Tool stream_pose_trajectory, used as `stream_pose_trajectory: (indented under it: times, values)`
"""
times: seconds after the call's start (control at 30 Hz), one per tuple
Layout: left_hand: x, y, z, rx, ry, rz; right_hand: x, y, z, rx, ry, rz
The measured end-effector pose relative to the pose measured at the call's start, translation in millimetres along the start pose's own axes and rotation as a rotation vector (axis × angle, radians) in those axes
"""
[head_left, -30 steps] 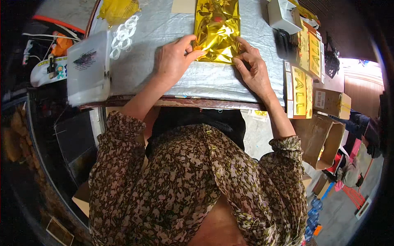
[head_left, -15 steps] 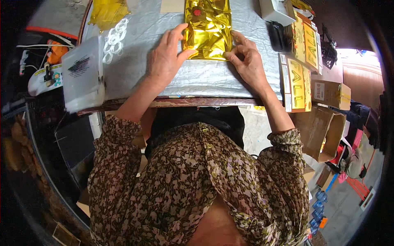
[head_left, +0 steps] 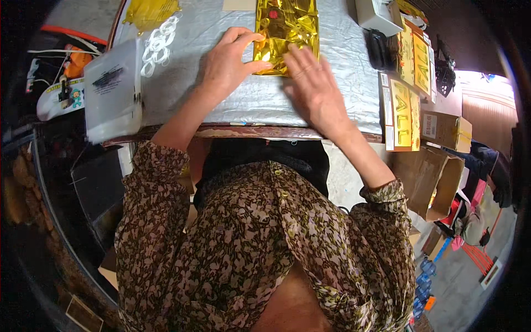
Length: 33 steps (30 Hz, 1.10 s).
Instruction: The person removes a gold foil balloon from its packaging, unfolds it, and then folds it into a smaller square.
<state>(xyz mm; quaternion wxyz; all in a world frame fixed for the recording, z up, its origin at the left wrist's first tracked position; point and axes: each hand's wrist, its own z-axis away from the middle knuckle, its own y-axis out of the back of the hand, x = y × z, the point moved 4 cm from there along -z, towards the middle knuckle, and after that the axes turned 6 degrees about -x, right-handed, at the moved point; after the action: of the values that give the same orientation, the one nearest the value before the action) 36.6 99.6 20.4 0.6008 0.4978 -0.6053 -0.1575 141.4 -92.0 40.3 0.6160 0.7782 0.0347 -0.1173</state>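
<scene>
Right hand [head_left: 318, 91] has shifted since half a second ago: it was at the right edge of the gold foil packet [head_left: 298, 33], and now it's over the near end with its fingers across the foil. Left hand [head_left: 229, 58] has stayed on the packet's left edge.

So, the packet lies on the silver-covered table [head_left: 243, 105], around the middle, its near end short of the table's near edge and its far end out of frame. Left hand is open, thumb and fingers apart, tips at the foil, not closed round anything. Right hand's open and flattish too, but it's blurry, so I can't tell if it's pressing or just above.

Handling-wise, my guess is it's light, thin and crinkly, pretty slippery, and easy to crease or tear. I'd steady it with fingertips along a side edge, or pinch the near corners, rather than grab the middle. No idea what's inside, if anything.

Nearby: white rings [head_left: 159, 45] on the table's left part, frosted plastic bags [head_left: 113, 91] by its left edge, a white box [head_left: 379, 15] towards its far right.
</scene>
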Motion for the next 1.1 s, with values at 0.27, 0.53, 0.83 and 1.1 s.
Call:
stream_pose_trajectory:
  times: [0.27,0.53,0.83,1.1]
  values:
    - [4,1,4,-0.013,-0.037,0.02,1,-15,9,-0.265,0.042,-0.022]
    - [7,-7,-5,-0.152,-0.25,-0.421,1,-15,9,-0.296,0.034,-0.049]
    - [-6,-15,-17,-0.275,-0.271,-0.394,2,-15,8,-0.308,0.022,-0.068]
    - [-5,-6,-45,-0.143,-0.273,-0.149,2,-8,16,-0.353,0.028,-0.075]
